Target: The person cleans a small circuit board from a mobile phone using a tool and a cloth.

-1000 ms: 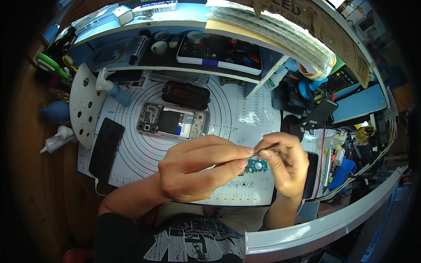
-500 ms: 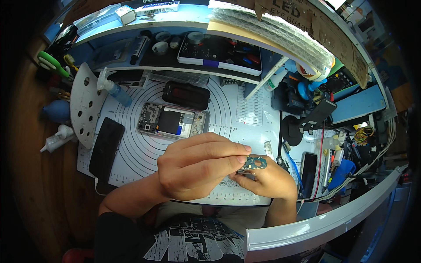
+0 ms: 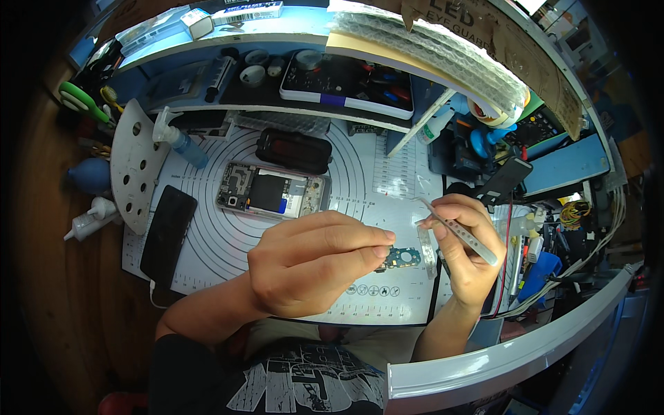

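Between its fingertips and thumb, my left hand (image 3: 315,259) pinches a small green-blue circuit board (image 3: 407,257) with a round hole, held above the white mat. To the right of the board is my right hand (image 3: 470,245), closed on a pair of silver tweezers (image 3: 465,238); their bent tip points up and left, apart from the board. Beyond my left hand lies an opened phone (image 3: 273,192) with its inner parts exposed. A dark oblong case (image 3: 294,151) sits just behind that phone.
A black phone (image 3: 168,232) on a white cable lies left, near a spray bottle (image 3: 185,146) and a white perforated holder (image 3: 135,166). Another phone stands in a stand (image 3: 503,181) at right. A shelf edge (image 3: 311,109) spans the back; a white curved bar (image 3: 512,339) crosses front right.
My right hand has moved up and right, away from the circuit board, and now shows tweezers in its grip. My left hand stays in place with the board.
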A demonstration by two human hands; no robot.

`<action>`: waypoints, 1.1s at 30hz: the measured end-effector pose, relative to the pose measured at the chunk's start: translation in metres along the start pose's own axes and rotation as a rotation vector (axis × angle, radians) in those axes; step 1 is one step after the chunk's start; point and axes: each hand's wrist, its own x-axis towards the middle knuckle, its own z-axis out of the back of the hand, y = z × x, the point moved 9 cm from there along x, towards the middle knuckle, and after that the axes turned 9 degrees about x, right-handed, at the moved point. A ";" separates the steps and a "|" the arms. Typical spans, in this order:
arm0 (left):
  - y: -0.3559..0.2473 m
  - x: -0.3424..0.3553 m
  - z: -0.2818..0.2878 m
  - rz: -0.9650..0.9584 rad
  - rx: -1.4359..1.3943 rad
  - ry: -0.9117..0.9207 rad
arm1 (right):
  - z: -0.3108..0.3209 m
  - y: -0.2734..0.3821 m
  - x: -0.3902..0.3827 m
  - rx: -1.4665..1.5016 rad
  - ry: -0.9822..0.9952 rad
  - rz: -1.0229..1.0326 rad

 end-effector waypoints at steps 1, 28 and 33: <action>-0.002 0.000 0.000 -0.002 0.022 0.004 | 0.002 0.007 0.000 -0.054 0.005 0.066; -0.005 -0.006 -0.012 -0.058 0.066 0.049 | -0.019 0.039 -0.023 0.356 0.135 0.448; -0.002 -0.007 -0.013 -0.013 0.019 0.060 | -0.032 0.041 -0.022 0.342 0.247 0.441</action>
